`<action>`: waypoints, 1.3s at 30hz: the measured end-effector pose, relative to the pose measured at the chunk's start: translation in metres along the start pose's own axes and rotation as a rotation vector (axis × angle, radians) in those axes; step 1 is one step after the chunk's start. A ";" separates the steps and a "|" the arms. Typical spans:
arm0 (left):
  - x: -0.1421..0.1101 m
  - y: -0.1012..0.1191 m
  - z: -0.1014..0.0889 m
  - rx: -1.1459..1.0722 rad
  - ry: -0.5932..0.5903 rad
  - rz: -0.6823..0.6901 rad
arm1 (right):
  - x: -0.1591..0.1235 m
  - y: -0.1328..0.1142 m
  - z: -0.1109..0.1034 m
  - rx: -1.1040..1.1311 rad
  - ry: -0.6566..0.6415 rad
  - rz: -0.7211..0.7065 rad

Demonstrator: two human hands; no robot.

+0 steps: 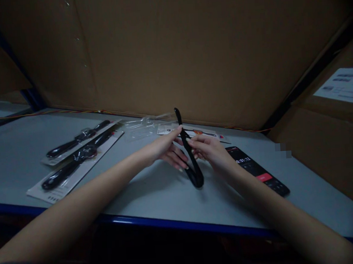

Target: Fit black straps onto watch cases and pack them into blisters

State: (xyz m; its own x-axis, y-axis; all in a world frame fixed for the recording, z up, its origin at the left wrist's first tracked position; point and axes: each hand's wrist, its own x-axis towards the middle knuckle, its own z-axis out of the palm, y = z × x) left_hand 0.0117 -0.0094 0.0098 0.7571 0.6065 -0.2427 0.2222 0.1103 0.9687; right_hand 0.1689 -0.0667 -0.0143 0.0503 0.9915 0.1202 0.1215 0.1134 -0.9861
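Note:
A long black tool (178, 118) stands tilted over the table, its lower end bent round into a band-like loop (199, 178). My left hand (167, 148) has its thumb pressed on the upper part, with its other fingers curled loosely beside the lower strand. Just right of it, my right hand (207, 148) pinches the tool near its middle between thumb and fingers. Behind both hands lies a printed card (206, 133) with an orange picture, partly covered. Clear plastic packaging (140, 126) rests to its left.
Two carded packs, a nearer one (68, 174) and a farther one (78, 140), hold similar black tools at left. A phone (256, 169) showing a timer lies by my right forearm. Cardboard (165, 49) walls the back, and a labelled box (329, 138) stands right. The table has a blue front edge (170, 224).

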 end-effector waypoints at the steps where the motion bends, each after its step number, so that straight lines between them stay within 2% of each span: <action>1: -0.001 -0.001 0.004 -0.084 -0.057 0.017 | -0.001 0.001 0.003 0.000 -0.008 -0.010; 4: -0.001 -0.005 0.009 -0.201 -0.053 0.038 | -0.003 -0.002 0.008 -0.090 -0.054 -0.010; 7: 0.000 -0.007 0.008 -0.236 -0.018 -0.054 | 0.004 -0.008 -0.007 -0.274 -0.143 0.016; 8: 0.000 -0.007 0.007 -0.247 -0.017 -0.094 | 0.008 -0.009 -0.017 -0.340 -0.125 0.008; 11: 0.001 -0.008 0.006 -0.261 -0.023 -0.180 | 0.022 -0.006 -0.057 -0.552 0.163 -0.104; 12: 0.001 -0.009 0.006 -0.254 -0.028 -0.183 | 0.025 -0.002 -0.069 -0.654 0.222 -0.127; 15: 0.001 -0.011 0.007 -0.228 -0.041 -0.150 | 0.033 0.013 -0.092 -0.886 0.163 -0.060; 18: 0.002 -0.015 0.009 -0.208 -0.026 -0.130 | 0.036 0.026 -0.089 -1.043 0.081 -0.099; 23: 0.006 -0.021 0.009 -0.209 -0.028 -0.120 | 0.039 0.037 -0.075 -1.241 0.075 -0.131; 27: 0.007 -0.020 0.009 -0.194 -0.024 -0.125 | 0.042 0.033 -0.076 -1.222 0.064 -0.062; 33: 0.007 -0.017 0.009 -0.183 -0.004 -0.151 | 0.040 0.020 -0.074 -1.009 -0.109 0.247; 39: 0.007 -0.017 0.009 -0.181 0.002 -0.154 | 0.036 0.014 -0.069 -0.960 -0.219 0.282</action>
State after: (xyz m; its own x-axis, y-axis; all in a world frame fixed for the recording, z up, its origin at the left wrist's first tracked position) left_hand 0.0182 -0.0143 -0.0090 0.7215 0.5734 -0.3882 0.2209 0.3408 0.9138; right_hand 0.2406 -0.0341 -0.0156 0.0297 0.9750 -0.2202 0.8806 -0.1297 -0.4557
